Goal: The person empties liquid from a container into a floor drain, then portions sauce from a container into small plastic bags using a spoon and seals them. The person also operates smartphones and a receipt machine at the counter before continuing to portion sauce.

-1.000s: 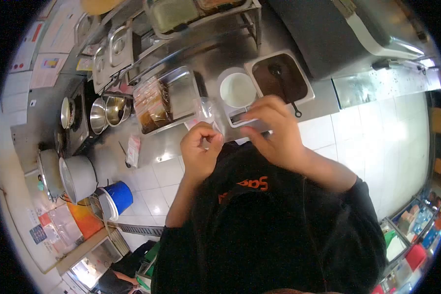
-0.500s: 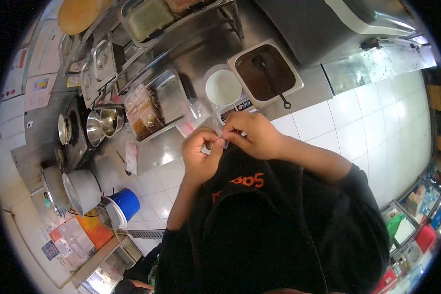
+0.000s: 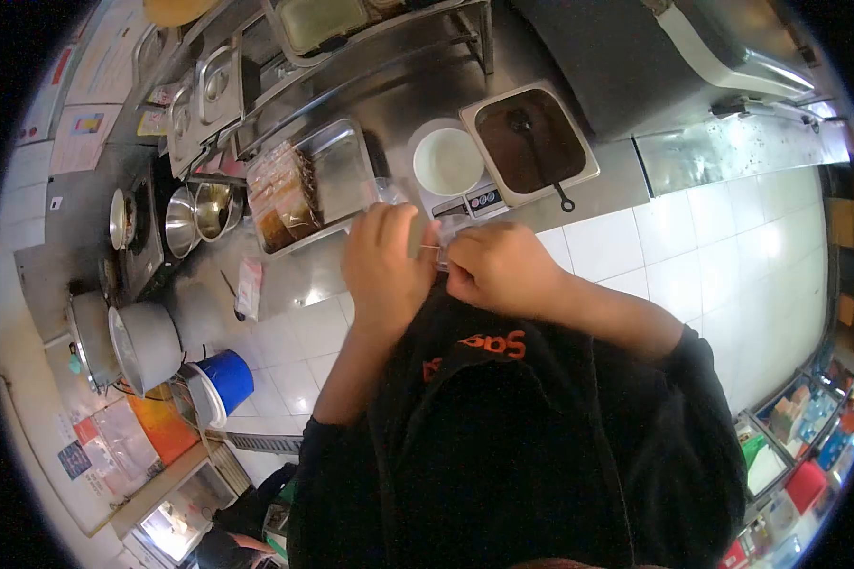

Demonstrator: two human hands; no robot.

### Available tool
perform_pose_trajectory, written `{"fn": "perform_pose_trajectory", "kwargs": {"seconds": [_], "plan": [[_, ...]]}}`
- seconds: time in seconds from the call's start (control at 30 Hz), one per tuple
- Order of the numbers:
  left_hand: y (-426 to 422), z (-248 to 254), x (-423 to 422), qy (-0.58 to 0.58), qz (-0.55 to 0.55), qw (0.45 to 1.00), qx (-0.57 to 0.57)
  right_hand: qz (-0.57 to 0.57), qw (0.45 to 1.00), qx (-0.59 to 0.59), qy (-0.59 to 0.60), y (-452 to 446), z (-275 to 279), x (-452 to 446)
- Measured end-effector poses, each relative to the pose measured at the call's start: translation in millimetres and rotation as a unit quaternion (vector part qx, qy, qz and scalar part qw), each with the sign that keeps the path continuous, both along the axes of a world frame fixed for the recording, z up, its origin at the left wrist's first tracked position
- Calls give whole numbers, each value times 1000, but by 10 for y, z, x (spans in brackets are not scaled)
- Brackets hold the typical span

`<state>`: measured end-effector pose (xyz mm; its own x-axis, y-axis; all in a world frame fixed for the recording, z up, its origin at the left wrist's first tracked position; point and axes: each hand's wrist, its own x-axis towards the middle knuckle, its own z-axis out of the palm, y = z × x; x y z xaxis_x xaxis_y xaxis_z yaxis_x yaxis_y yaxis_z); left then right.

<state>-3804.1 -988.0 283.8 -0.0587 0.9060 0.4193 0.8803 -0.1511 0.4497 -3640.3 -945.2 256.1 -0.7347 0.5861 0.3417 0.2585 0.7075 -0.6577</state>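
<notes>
The steel counter (image 3: 619,171) runs beyond the person's hands, a tray (image 3: 340,163) lying on it at the left with wrapped packets (image 3: 283,194) filling its left part. At the right sits a pan (image 3: 531,196) of dark brown sauce, a black ladle (image 3: 537,156) resting in it, handle over the near rim. The right hand (image 3: 505,270) is curled, fingers pinching a clear bag (image 3: 453,227) in front of the body. The left hand (image 3: 389,258) is raised just beside it, fingers nearly straight and close together; whether they grip the bag cannot be told. Between tray and pan stands a scale (image 3: 484,201), a white bowl (image 3: 448,163) on top. The bag is between the hands, near the scale, and a thin pale strand (image 3: 430,247) spans the gap there.
</notes>
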Motion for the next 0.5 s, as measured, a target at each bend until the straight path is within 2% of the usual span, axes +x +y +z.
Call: {"fn": "perform_pose_trajectory", "kwargs": {"seconds": [0.1, 0.17, 0.23, 0.3, 0.4, 0.43, 0.5], "plan": [[-9, -58, -282, -144, -63, 979, -131, -20, 994, -17, 102, 132, 198, 87], [-38, 18, -394, -224, -118, 937, -239, -104, 983, 65, 138, 258, 369, 3], [-73, 52, -406, -306, -146, 900, -274, -75, 989, 6, 128, 306, 381, -18], [-89, 18, -413, -364, -153, 867, -305, 69, 977, -188, 67, 331, 292, 125], [-78, 221, -446, -518, -88, 786, -325, 51, 937, -344, 37, 337, 317, 192], [-78, 220, -424, -563, -115, 767, -286, 41, 915, -400, 35, 325, 345, 205], [-87, 172, -368, -647, -166, 716, -204, 55, 890, -436, 123, 281, 347, 201]]}}
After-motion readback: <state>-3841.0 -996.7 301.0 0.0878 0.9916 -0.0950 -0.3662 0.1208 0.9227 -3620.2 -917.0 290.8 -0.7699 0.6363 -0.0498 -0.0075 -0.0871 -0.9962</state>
